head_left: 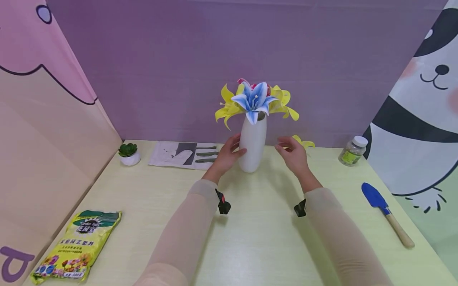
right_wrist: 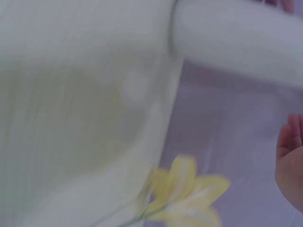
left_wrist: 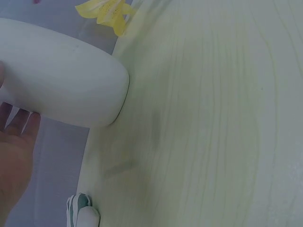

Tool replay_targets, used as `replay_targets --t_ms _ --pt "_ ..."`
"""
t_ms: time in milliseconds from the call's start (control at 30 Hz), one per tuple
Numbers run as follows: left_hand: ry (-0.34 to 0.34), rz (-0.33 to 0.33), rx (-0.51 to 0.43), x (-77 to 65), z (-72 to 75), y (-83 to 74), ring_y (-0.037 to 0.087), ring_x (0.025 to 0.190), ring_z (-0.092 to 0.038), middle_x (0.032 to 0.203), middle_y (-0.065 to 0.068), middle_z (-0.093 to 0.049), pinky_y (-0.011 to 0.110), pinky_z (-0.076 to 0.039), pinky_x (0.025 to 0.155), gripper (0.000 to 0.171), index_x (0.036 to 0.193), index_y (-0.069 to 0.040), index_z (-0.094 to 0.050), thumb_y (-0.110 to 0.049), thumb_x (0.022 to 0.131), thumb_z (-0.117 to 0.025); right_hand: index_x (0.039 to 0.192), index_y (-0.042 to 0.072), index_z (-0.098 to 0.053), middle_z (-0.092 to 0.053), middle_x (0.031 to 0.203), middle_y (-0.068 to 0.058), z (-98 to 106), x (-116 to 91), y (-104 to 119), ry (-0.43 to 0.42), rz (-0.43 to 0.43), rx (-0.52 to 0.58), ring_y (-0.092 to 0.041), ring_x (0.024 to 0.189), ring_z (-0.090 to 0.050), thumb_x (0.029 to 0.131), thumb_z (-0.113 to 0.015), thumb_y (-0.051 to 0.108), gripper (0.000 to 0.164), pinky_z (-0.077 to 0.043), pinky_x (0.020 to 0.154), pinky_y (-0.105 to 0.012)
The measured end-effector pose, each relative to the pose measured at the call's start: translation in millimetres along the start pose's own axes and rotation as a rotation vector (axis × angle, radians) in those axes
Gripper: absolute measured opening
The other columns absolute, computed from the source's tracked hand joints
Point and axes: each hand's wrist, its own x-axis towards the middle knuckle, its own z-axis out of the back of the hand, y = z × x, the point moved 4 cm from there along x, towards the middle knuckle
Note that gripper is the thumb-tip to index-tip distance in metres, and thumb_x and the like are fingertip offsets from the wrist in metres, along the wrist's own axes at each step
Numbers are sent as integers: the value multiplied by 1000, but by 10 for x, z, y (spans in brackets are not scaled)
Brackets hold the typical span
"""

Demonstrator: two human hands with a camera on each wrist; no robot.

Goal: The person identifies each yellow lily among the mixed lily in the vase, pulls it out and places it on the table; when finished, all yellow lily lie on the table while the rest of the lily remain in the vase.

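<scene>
A tall white vase (head_left: 253, 145) stands upright near the table's back edge, with a blue lily (head_left: 255, 101) and yellow lilies (head_left: 229, 106) in its mouth. Some pink-red petals show behind the blue one. My left hand (head_left: 226, 157) holds the vase from its left side, thumb across the front and fingers partly hidden behind. To the right of the vase and apart from it, my right hand (head_left: 295, 158) has loosely bent fingers and nothing visible in them. Just beyond that hand, another yellow lily (right_wrist: 184, 191) lies on the table, its stem showing in the right wrist view.
At the back left are a potted succulent (head_left: 129, 154) and a printed cloth bag (head_left: 164, 155) bearing slim green-handled tools (head_left: 206, 154). A yellow fertilizer bag (head_left: 76, 246) lies front left. On the right are a lidded jar (head_left: 353, 151) and a blue trowel (head_left: 388, 214).
</scene>
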Motion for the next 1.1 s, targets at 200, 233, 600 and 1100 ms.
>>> replay_targets --t_ms 200,233,600,1100 --pt "18 19 -10 7 11 0 21 140 -31 155 2 -32 42 -31 111 67 154 -20 -29 -20 96 -64 120 -15 -57 -58 119 -31 -224 -65 485 -94 123 101 -37 104 -58 91 -65 -2 32 -47 87 -27" --pt "24 20 -19 9 10 1 22 140 -30 155 2 -31 42 -30 111 68 154 -20 -28 -19 96 -64 120 -15 -57 -58 119 -31 -251 -46 491 -107 135 114 -38 105 -58 91 -65 -2 33 -47 87 -28" --pt "-1 4 -16 20 15 18 22 138 -35 152 2 -36 42 -35 109 64 151 -20 -34 -17 95 -66 122 0 -64 -64 116 -11 -466 189 424 -325 63 284 -20 102 -59 92 -71 20 37 -49 88 -29" --pt "-15 4 7 -18 -8 -3 22 138 -35 152 0 -37 42 -36 108 60 149 -22 -36 -18 96 -64 122 6 -66 -63 114 -5 -675 363 555 -473 -225 535 -19 108 -56 93 -69 25 35 -46 94 -28"
